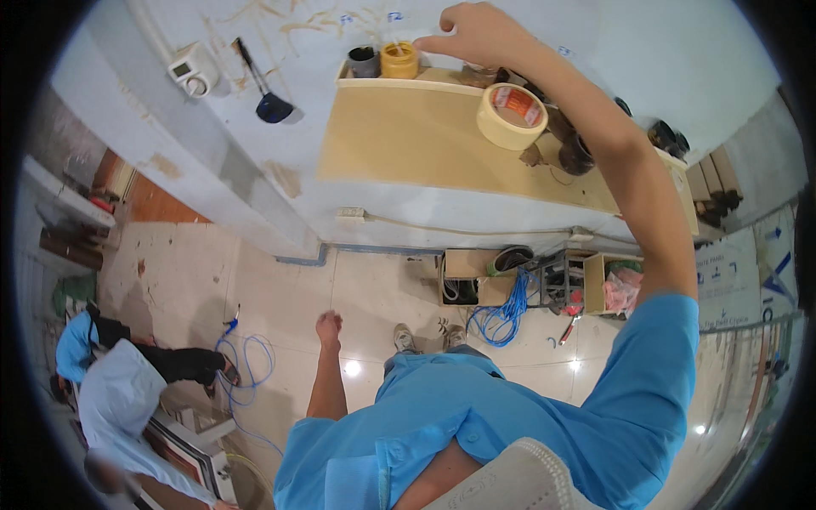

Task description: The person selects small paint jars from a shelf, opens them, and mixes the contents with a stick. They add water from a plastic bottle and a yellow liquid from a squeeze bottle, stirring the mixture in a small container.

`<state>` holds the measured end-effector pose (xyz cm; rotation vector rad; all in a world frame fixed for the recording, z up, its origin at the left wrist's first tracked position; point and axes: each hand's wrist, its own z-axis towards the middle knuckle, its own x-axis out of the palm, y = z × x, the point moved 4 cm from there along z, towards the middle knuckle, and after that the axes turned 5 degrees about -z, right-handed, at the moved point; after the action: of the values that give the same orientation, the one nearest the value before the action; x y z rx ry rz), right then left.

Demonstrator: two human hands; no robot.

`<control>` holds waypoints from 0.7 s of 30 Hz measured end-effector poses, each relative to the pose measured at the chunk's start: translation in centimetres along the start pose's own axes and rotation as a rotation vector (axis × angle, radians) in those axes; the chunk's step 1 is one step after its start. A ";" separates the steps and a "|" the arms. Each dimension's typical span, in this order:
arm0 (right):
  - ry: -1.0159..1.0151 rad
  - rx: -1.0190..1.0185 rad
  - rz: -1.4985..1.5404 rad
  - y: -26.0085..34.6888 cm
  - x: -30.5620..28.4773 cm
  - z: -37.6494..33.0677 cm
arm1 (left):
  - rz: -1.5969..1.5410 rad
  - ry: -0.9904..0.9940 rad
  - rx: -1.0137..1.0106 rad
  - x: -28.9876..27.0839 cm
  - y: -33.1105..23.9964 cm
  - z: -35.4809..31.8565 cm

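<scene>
My right hand (472, 34) is raised to a wooden shelf (399, 127) on the white wall, its fingertips beside a yellow jar (399, 60). I cannot tell whether it grips anything. A grey cup (364, 61) stands left of the jar and a brown jar (478, 75) sits just under the hand. A roll of beige masking tape (510, 116) lies on the shelf next to my forearm. My left hand (328, 326) hangs low at my side, fingers curled, holding nothing.
Several dark pots (576, 153) crowd the shelf's right end. Wooden boxes (466, 276) with a blue cable (503, 313) and tools stand on the tiled floor by the wall. Another person in light blue (110, 391) crouches at lower left. A black brush (270, 104) hangs on the wall.
</scene>
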<state>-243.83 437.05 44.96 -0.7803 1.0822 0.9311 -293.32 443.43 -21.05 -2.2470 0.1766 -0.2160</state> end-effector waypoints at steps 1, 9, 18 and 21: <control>-0.083 -0.013 0.015 -1.1 -1.5 -2.6 | -0.007 0.006 0.136 2.1 -2.8 -0.6; 0.068 0.031 -0.036 -1.2 3.3 -16.3 | 0.158 0.486 0.430 16.0 -9.8 -7.3; -0.318 -0.094 0.293 6.2 4.3 -17.6 | 0.647 0.880 0.394 24.9 -0.6 -16.8; -0.490 -0.046 0.439 5.0 3.0 -19.8 | 0.716 0.909 0.431 25.7 -0.6 -19.7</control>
<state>-255.24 422.35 35.94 -0.3172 0.8068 1.4350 -272.52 423.86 -5.79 -1.4016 1.2497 -0.7766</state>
